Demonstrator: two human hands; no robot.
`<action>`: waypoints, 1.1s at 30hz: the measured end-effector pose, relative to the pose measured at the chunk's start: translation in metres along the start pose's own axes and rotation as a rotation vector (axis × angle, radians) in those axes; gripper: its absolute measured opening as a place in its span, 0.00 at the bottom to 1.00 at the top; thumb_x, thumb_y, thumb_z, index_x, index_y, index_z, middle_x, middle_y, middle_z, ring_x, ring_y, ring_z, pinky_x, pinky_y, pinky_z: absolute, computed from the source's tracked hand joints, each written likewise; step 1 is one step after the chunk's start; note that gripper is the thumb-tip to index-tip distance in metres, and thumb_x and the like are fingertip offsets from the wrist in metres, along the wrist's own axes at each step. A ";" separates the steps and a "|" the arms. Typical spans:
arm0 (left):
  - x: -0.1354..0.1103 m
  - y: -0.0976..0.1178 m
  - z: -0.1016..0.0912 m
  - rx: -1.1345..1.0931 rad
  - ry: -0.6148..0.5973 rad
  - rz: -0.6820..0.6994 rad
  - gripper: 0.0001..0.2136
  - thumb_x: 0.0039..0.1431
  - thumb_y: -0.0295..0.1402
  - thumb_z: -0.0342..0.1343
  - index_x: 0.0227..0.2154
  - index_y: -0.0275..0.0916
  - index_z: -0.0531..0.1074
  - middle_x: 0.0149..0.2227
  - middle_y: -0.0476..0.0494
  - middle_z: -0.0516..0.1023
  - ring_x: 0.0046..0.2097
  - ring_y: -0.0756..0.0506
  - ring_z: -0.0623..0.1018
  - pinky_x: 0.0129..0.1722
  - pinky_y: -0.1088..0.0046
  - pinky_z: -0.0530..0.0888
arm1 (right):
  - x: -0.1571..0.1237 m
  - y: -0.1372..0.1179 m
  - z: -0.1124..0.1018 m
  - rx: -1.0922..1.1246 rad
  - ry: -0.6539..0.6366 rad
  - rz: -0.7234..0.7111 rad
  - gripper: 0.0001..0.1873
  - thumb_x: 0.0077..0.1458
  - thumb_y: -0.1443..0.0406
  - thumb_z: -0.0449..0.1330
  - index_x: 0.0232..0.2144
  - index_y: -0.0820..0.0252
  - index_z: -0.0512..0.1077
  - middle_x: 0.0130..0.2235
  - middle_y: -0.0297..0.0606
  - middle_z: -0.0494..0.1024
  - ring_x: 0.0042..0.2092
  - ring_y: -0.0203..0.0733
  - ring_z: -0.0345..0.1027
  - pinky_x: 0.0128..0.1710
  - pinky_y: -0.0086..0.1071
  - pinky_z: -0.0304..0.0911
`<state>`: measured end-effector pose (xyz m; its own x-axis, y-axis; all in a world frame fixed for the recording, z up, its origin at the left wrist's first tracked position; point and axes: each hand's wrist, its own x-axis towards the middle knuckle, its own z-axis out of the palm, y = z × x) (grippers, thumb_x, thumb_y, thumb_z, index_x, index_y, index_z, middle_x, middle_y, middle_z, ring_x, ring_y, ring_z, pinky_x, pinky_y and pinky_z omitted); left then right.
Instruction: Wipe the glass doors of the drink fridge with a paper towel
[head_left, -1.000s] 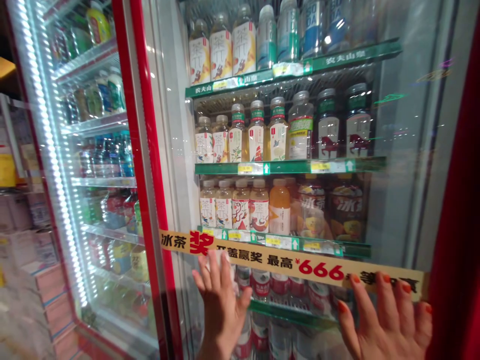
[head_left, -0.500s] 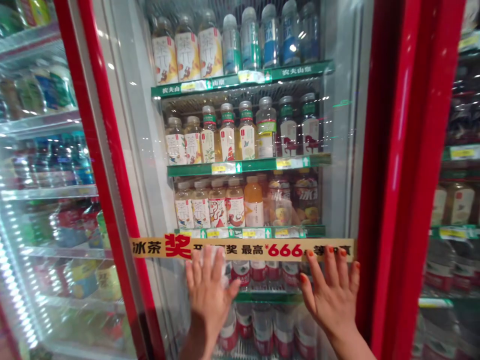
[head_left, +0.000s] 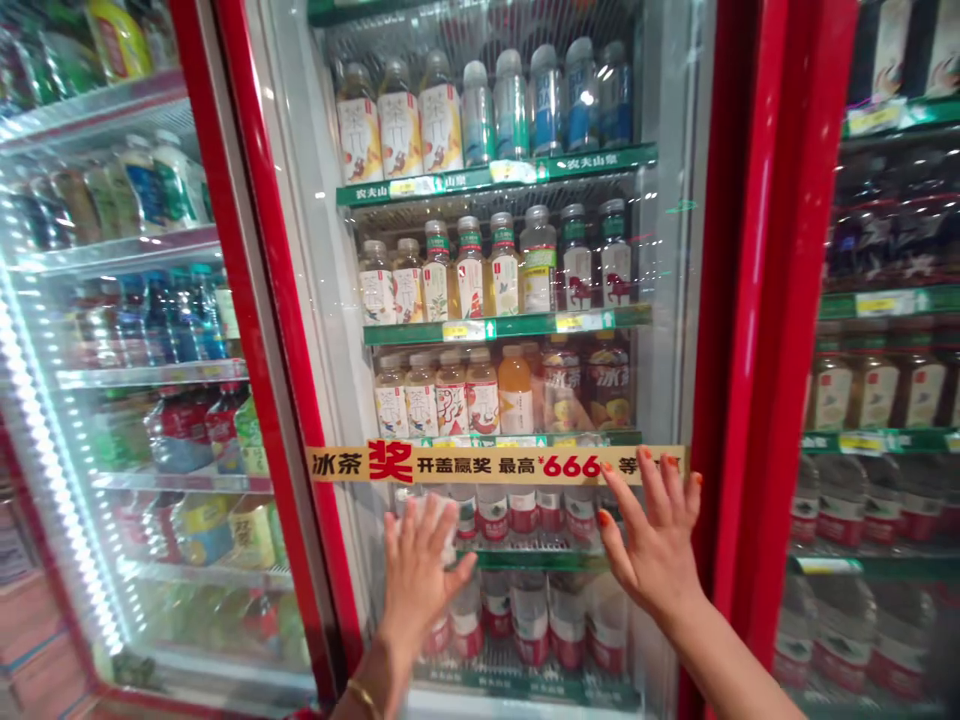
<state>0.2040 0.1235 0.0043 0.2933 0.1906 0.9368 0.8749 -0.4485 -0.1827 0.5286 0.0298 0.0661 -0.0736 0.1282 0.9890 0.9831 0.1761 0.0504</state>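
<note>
Both my hands lie flat on the glass door [head_left: 322, 300] of a drinks fridge. My left hand [head_left: 417, 572] is open, fingers spread, pressed on the lower glass below a yellow banner sticker [head_left: 465, 465] with red "666" print. My right hand [head_left: 654, 538], open with orange-painted nails, rests on the glass beside the door's red right frame [head_left: 731, 350], fingertips over the banner's right end. Behind the glass, green-edged shelves [head_left: 517, 325] hold rows of tea bottles [head_left: 450, 285], water bottles [head_left: 551, 100] and red-labelled bottles [head_left: 525, 610].
To the left stands another lit fridge with a red-framed door [head_left: 225, 300] and shelves of mixed drinks [head_left: 157, 320]. A darker fridge section [head_left: 885, 350] with bottles is at the right. Stacked boxes [head_left: 22, 620] sit at the bottom left.
The glass door has swung toward its frame under both hands, and the view has shifted right. My right hand now sits higher, against the red frame.
</note>
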 end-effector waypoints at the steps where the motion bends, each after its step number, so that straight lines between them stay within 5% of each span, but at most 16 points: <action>1: 0.004 -0.017 -0.005 -0.001 0.002 -0.152 0.38 0.73 0.47 0.50 0.79 0.43 0.45 0.79 0.34 0.53 0.81 0.33 0.40 0.78 0.34 0.43 | 0.007 0.000 0.001 -0.013 -0.006 -0.032 0.38 0.72 0.55 0.56 0.78 0.39 0.48 0.82 0.36 0.41 0.81 0.56 0.33 0.79 0.61 0.29; 4: 0.040 -0.045 -0.011 -0.008 0.032 -0.530 0.39 0.75 0.49 0.42 0.79 0.36 0.34 0.80 0.24 0.37 0.80 0.25 0.35 0.73 0.22 0.46 | 0.022 0.000 0.014 -0.076 -0.033 -0.090 0.41 0.71 0.55 0.57 0.79 0.43 0.47 0.82 0.38 0.38 0.81 0.57 0.31 0.79 0.62 0.29; 8: 0.071 0.001 0.003 -0.020 -0.016 -0.472 0.43 0.73 0.56 0.45 0.79 0.40 0.35 0.81 0.32 0.36 0.81 0.27 0.34 0.75 0.26 0.44 | 0.026 0.000 0.034 -0.135 -0.009 -0.116 0.42 0.69 0.53 0.58 0.79 0.48 0.48 0.81 0.40 0.40 0.81 0.58 0.31 0.78 0.62 0.26; 11: 0.038 0.054 0.016 -0.080 -0.121 -0.145 0.42 0.70 0.58 0.50 0.79 0.48 0.44 0.80 0.42 0.48 0.81 0.32 0.38 0.79 0.35 0.42 | 0.024 -0.001 0.036 -0.134 0.007 -0.127 0.41 0.69 0.52 0.58 0.78 0.49 0.51 0.81 0.41 0.42 0.81 0.57 0.32 0.79 0.61 0.28; 13: 0.001 0.070 0.017 -0.111 -0.155 0.009 0.37 0.69 0.60 0.51 0.76 0.61 0.51 0.77 0.55 0.59 0.81 0.40 0.44 0.81 0.48 0.44 | 0.023 0.000 0.034 -0.134 0.006 -0.126 0.41 0.69 0.52 0.58 0.78 0.49 0.51 0.81 0.41 0.43 0.81 0.58 0.33 0.78 0.63 0.29; 15: -0.029 0.062 0.012 -0.117 -0.154 0.020 0.32 0.69 0.60 0.51 0.73 0.70 0.55 0.74 0.63 0.65 0.81 0.45 0.49 0.81 0.55 0.47 | 0.021 0.000 0.033 -0.140 -0.001 -0.120 0.42 0.69 0.52 0.58 0.78 0.47 0.50 0.81 0.41 0.43 0.81 0.58 0.35 0.78 0.64 0.31; 17: -0.035 0.035 0.004 -0.088 -0.120 -0.079 0.32 0.72 0.56 0.49 0.75 0.63 0.53 0.76 0.55 0.63 0.81 0.40 0.47 0.81 0.46 0.48 | 0.019 0.000 0.033 -0.145 -0.009 -0.113 0.42 0.69 0.52 0.58 0.79 0.46 0.49 0.81 0.41 0.43 0.81 0.58 0.35 0.78 0.64 0.32; 20: 0.015 -0.010 -0.005 -0.011 -0.022 -0.333 0.37 0.75 0.48 0.43 0.79 0.40 0.38 0.80 0.30 0.43 0.81 0.28 0.35 0.75 0.25 0.45 | 0.016 -0.001 0.036 -0.147 0.007 -0.102 0.41 0.70 0.53 0.57 0.79 0.47 0.48 0.81 0.40 0.42 0.81 0.57 0.34 0.78 0.63 0.31; 23: 0.097 -0.016 -0.008 0.015 0.047 -0.450 0.38 0.76 0.51 0.39 0.79 0.39 0.32 0.81 0.31 0.32 0.81 0.29 0.32 0.76 0.27 0.44 | 0.015 -0.003 0.038 -0.140 0.032 -0.097 0.40 0.71 0.53 0.56 0.79 0.48 0.49 0.81 0.40 0.44 0.81 0.55 0.34 0.79 0.61 0.30; 25: 0.134 0.007 -0.005 0.008 0.071 -0.385 0.40 0.74 0.56 0.39 0.79 0.42 0.35 0.82 0.36 0.34 0.81 0.31 0.34 0.78 0.33 0.44 | 0.015 -0.003 0.037 -0.128 0.041 -0.100 0.40 0.71 0.53 0.56 0.78 0.48 0.49 0.81 0.40 0.44 0.81 0.55 0.35 0.79 0.60 0.29; 27: 0.138 0.039 0.000 0.007 0.074 -0.190 0.43 0.72 0.61 0.39 0.79 0.42 0.39 0.81 0.39 0.40 0.82 0.34 0.36 0.79 0.38 0.41 | 0.016 -0.003 0.036 -0.114 0.046 -0.104 0.40 0.71 0.53 0.57 0.78 0.48 0.50 0.81 0.40 0.45 0.81 0.55 0.36 0.79 0.59 0.30; 30: 0.095 0.068 0.004 0.018 0.021 0.196 0.41 0.70 0.64 0.40 0.78 0.49 0.47 0.80 0.51 0.52 0.82 0.40 0.38 0.81 0.50 0.36 | 0.017 -0.003 0.035 -0.098 0.045 -0.094 0.40 0.70 0.54 0.59 0.78 0.48 0.51 0.80 0.39 0.46 0.81 0.55 0.37 0.79 0.59 0.30; 33: 0.050 0.044 -0.002 0.033 0.006 0.335 0.39 0.68 0.66 0.43 0.77 0.59 0.50 0.76 0.61 0.61 0.81 0.47 0.38 0.82 0.60 0.36 | 0.016 -0.004 0.035 -0.082 0.045 -0.074 0.40 0.70 0.54 0.59 0.78 0.47 0.52 0.80 0.39 0.48 0.81 0.55 0.39 0.79 0.59 0.31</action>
<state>0.2562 0.1120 0.0438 0.5647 0.0323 0.8247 0.7422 -0.4569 -0.4903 0.5181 0.0654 0.0765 -0.1404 0.0736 0.9874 0.9858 0.1030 0.1325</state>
